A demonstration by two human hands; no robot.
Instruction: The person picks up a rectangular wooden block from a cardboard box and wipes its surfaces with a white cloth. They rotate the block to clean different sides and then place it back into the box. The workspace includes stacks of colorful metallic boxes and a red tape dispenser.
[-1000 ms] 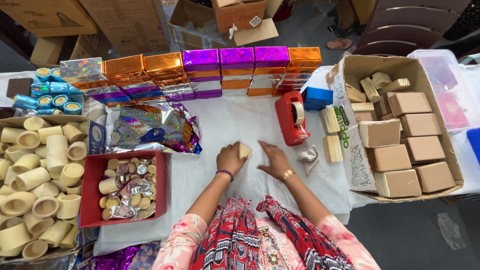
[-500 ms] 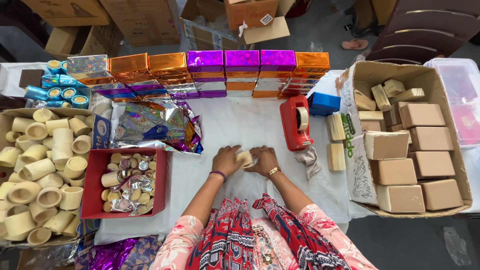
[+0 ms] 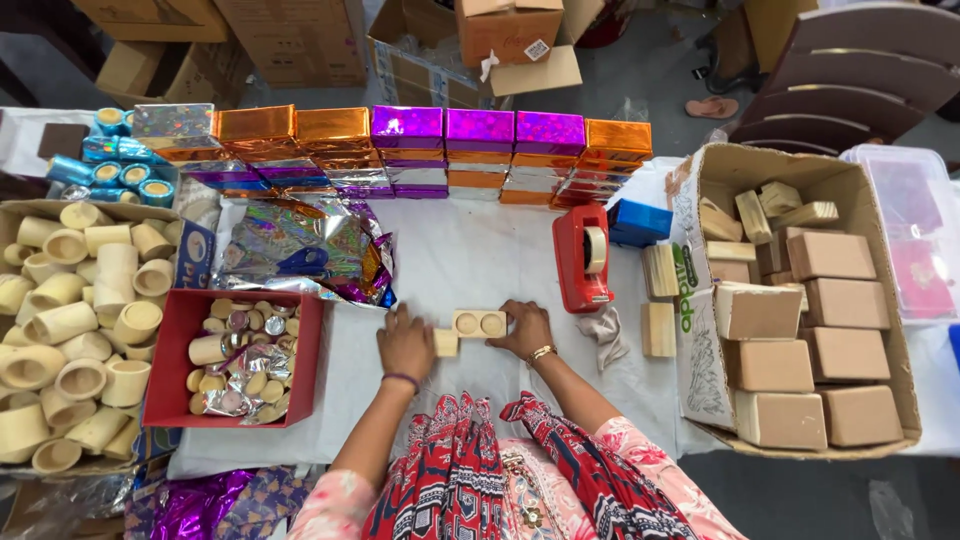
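While both hands press wooden block (image 3: 479,323) on table (image 3: 470,260), left hand (image 3: 405,343) fingers hold small piece (image 3: 446,343); right hand (image 3: 525,329) fingers grip block at 3 o'clock; wrapping not begun.

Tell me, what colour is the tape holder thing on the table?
The tape dispenser is red, seen clearly in the head view.

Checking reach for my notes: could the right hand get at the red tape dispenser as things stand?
Probably yes. The right hand rests on a wooden block, and the tape dispenser stands just beyond it to the right on the white cloth. Nothing lies between them; only a crumpled rag sits nearby.
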